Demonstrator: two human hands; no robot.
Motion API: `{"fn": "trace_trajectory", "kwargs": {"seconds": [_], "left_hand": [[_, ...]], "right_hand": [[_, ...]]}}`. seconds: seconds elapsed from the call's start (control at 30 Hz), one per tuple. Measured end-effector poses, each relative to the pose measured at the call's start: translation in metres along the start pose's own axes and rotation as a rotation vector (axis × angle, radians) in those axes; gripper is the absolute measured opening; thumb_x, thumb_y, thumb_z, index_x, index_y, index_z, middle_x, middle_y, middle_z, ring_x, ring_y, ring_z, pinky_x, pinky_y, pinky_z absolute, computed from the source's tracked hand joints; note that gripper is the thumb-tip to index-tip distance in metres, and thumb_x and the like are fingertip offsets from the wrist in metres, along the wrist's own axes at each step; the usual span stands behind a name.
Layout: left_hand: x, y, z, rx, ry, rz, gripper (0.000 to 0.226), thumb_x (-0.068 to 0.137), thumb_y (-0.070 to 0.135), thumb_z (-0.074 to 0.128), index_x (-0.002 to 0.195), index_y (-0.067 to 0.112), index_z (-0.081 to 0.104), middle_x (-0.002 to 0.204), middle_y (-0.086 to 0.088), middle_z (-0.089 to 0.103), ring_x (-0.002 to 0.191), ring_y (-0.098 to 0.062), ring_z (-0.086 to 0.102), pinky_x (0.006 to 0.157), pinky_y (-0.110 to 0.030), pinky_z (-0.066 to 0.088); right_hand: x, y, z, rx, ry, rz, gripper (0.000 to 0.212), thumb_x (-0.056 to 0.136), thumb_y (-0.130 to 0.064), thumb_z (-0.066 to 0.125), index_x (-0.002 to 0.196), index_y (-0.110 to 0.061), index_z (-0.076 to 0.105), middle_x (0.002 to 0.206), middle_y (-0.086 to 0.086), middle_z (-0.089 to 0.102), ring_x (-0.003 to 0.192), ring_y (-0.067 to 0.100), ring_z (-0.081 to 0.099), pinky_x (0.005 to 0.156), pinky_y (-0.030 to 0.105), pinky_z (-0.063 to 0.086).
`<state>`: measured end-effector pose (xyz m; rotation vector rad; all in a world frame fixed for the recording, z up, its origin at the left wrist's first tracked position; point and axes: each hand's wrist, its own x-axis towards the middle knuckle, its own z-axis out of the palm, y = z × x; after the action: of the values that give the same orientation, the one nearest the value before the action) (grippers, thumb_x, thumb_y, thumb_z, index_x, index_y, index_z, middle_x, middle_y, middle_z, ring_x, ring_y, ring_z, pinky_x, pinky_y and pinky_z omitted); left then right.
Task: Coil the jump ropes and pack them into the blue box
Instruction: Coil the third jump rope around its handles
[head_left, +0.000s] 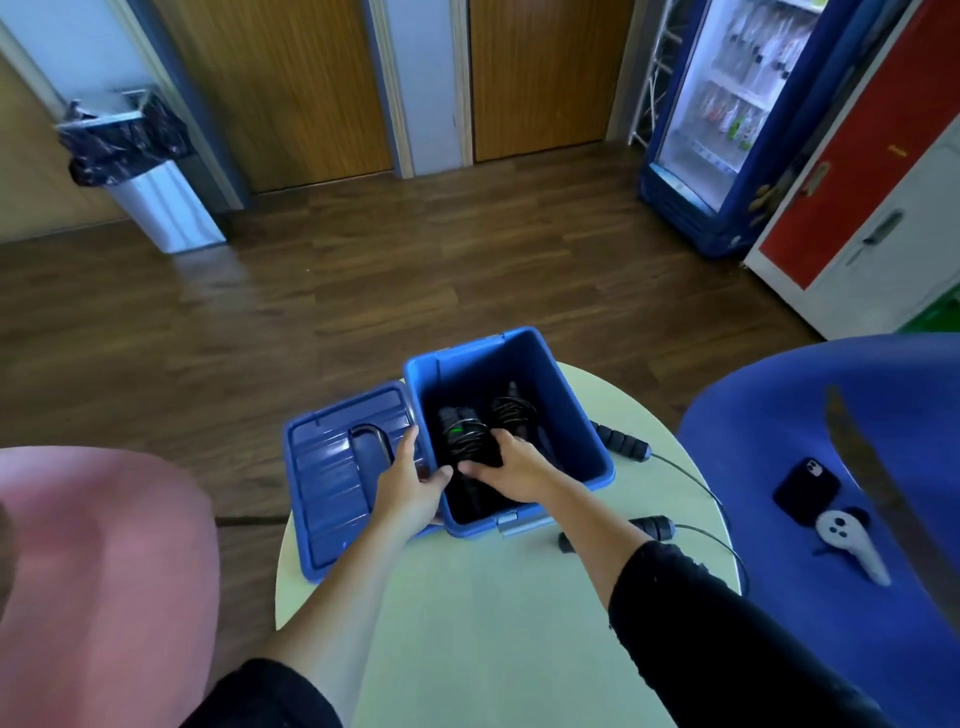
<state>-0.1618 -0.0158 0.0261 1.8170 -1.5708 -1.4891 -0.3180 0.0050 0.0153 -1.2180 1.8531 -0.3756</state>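
Observation:
The open blue box (582, 415) stands on the round pale table (498, 613). Two coiled black jump ropes lie inside it: one (514, 413) toward the far right, one with a green mark (460, 434) on the left. My right hand (511, 470) reaches into the box and rests on the left coil. My left hand (410, 486) grips the box's left wall at the rim, thumb inside. An uncoiled jump rope (626, 441) lies on the table right of the box, its second handle (649, 527) nearer to me, its thin cord trailing off the edge.
The blue lid (332, 483) lies flat on the table left of the box. A blue chair (810, 415) at right holds a black phone (806, 488) and a white controller (852, 551). A pink seat (104, 571) is at left. Bin, doors and drinks fridge stand beyond.

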Motion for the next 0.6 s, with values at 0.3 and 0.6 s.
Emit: {"fn": "trace_trajectory", "kwargs": {"seconds": [0.3,0.6], "left_hand": [[0.001,-0.006,0.001,-0.03,-0.002,-0.022,0.07,0.093,0.015,0.06,0.149,0.037,0.022,0.104,-0.011,0.061,0.082,-0.028,0.065,0.051,-0.033,0.06],[-0.002,-0.004,0.0,-0.015,-0.02,-0.04,0.07,0.094,0.018,0.058,0.149,0.039,0.02,0.106,-0.013,0.062,0.082,-0.03,0.069,0.056,-0.038,0.061]], "right_hand": [[0.004,0.006,0.004,-0.008,0.033,-0.02,0.095,0.072,-0.041,0.08,0.145,-0.009,0.027,0.139,0.018,0.044,0.129,0.03,0.044,0.105,0.035,0.037],[0.006,0.011,0.002,-0.018,0.011,-0.024,0.096,0.074,-0.044,0.077,0.147,-0.01,0.024,0.144,0.016,0.042,0.134,0.029,0.04,0.108,0.036,0.035]]}}
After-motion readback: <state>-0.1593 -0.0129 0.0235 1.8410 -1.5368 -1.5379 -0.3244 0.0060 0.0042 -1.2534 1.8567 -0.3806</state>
